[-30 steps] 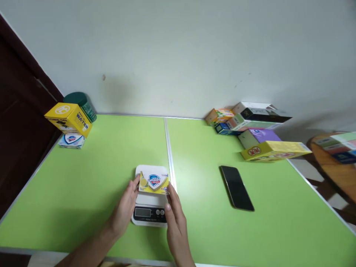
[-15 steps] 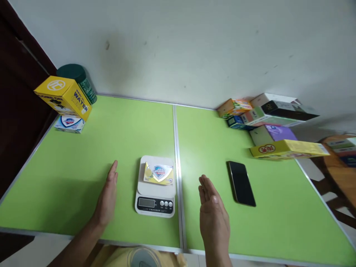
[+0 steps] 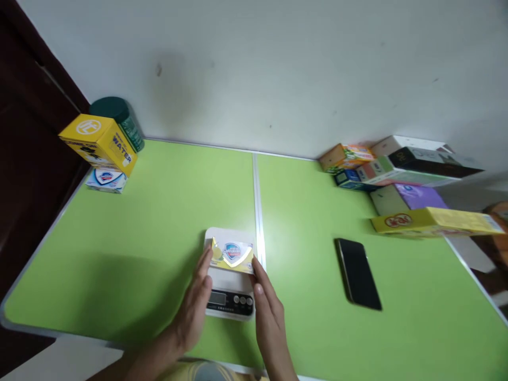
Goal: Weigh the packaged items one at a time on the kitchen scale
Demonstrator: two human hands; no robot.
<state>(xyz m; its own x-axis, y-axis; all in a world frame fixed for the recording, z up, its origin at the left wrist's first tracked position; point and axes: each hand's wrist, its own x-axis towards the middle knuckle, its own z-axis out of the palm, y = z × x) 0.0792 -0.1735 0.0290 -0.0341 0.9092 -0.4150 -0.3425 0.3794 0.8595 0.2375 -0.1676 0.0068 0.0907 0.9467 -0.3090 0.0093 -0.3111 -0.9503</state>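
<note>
A yellow and white Safeguard soap box (image 3: 232, 255) lies flat on the pan of a white kitchen scale (image 3: 228, 277). My left hand (image 3: 194, 304) is at the box's left end, its stretched fingertips at the edge and its thumb over the scale's left side. On the opposite side, the fingertips of my right hand (image 3: 271, 312) meet the right end of the box. Both hands have straight fingers, and whether they press on the box I cannot tell. The scale's display is partly visible between them, its reading not legible.
Right of the hands lies a black phone (image 3: 358, 274). Several boxes stand at the back right, among them a long yellow box (image 3: 436, 222) and a purple one (image 3: 424, 196). A yellow carton (image 3: 101, 143), a white soap box (image 3: 107, 181) and a green canister (image 3: 133, 132) fill the back left corner.
Both hands have come inward from either side of the scale to the two ends of the soap box. The box keeps its place on the scale, while the whole view has shifted slightly.
</note>
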